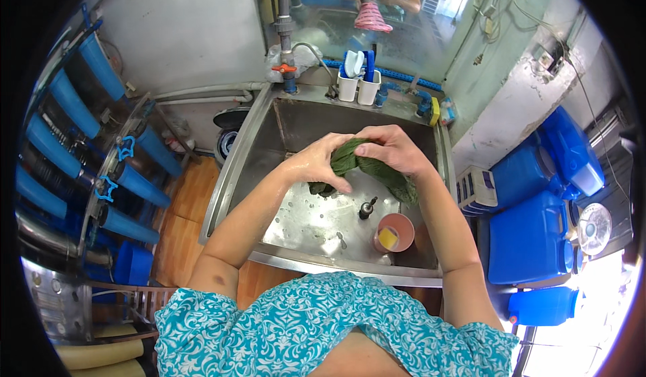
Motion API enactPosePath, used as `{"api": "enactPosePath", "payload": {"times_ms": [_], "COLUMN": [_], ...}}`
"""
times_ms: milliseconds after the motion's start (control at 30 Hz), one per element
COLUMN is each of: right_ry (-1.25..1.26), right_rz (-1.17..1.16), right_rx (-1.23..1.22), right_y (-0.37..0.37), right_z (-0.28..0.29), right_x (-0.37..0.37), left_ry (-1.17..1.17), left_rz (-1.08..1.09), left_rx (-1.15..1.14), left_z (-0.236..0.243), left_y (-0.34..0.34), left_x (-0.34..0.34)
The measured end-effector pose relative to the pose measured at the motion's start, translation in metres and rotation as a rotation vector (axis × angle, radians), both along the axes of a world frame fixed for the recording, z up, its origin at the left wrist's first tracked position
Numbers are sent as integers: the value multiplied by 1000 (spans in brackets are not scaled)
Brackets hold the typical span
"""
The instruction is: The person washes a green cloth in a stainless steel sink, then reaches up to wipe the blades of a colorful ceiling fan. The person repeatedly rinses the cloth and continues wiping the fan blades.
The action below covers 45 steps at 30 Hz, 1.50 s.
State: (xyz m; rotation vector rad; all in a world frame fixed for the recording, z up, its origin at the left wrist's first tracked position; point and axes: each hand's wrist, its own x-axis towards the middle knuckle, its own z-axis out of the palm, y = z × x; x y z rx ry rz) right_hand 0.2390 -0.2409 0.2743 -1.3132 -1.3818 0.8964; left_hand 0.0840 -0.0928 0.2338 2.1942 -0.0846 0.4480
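Note:
Over a steel sink [286, 232], my left hand [316, 158] and my right hand [393, 148] both grip a twisted dark green cloth [350, 155]. The right hand's thumb presses on the cloth, whose lower end hangs beside that wrist; my left thumb points down, and some left fingers are hidden behind the cloth. Below, a small dark upright fitting [367, 209] stands in the basin, near a pink cup [404, 232] with a yellow sponge [387, 239] inside.
White caddies [367, 93] with blue items, pipes and a red-handled valve [282, 68] line the sink's back. Blue filter housings [131, 225] stand left, blue jerrycans [528, 232] right. A pink object [370, 17] hangs before a reflective panel above.

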Motion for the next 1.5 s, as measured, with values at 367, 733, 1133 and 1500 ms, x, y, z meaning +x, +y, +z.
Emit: {"api": "enactPosePath", "payload": {"times_ms": [367, 733, 1133, 1500], "right_ry": [-322, 275, -497, 655], "right_rz": [-720, -545, -299, -752], "right_rx": [-303, 63, -287, -43], "right_y": [-9, -8, -8, 4], "right_z": [-56, -73, -57, -99], "right_x": [24, 33, 54, 40], "left_ry": [227, 46, 145, 236], "left_rz": [55, 90, 656, -187], "left_rx": [-1272, -1223, -517, -346], "left_z": [-1, -18, -19, 51], "left_y": [-27, -18, 45, -12], "left_x": [37, 39, 12, -12]}}
